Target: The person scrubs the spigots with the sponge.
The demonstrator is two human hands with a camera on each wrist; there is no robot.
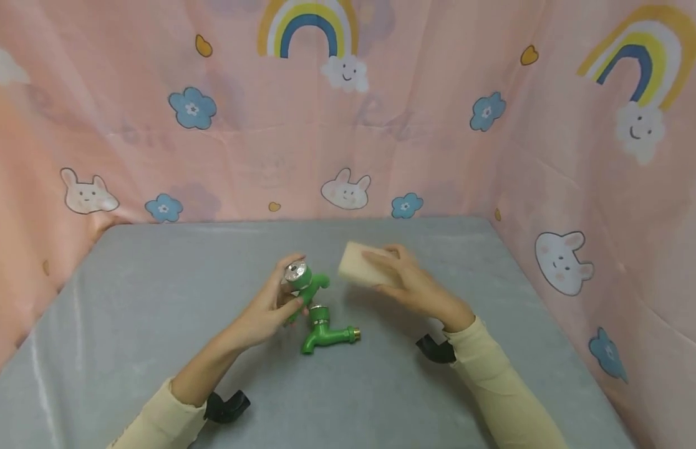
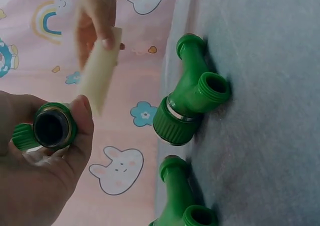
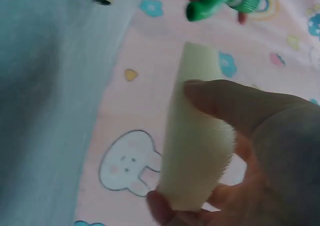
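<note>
My left hand (image 1: 272, 305) grips a green tap (image 1: 309, 290) with a silver-topped knob, raised above the table. In the left wrist view the open pipe end of that held tap (image 2: 52, 128) faces the camera. My right hand (image 1: 418, 284) holds a cream sponge block (image 1: 365, 265), thumb on one broad face and fingers round the other side, as the right wrist view shows on the sponge (image 3: 197, 136). A small gap separates sponge and tap. Below them a second green tap (image 1: 328, 337) with a brass end lies on the table.
The left wrist view shows two taps on the table, an upper tap (image 2: 187, 93) and a lower tap (image 2: 175, 193) cut off by the frame. Grey cloth covers the table (image 1: 157, 299). A pink patterned curtain (image 1: 241, 156) hangs behind and at the sides. Black curved pieces (image 1: 227, 406) sit at both wrists.
</note>
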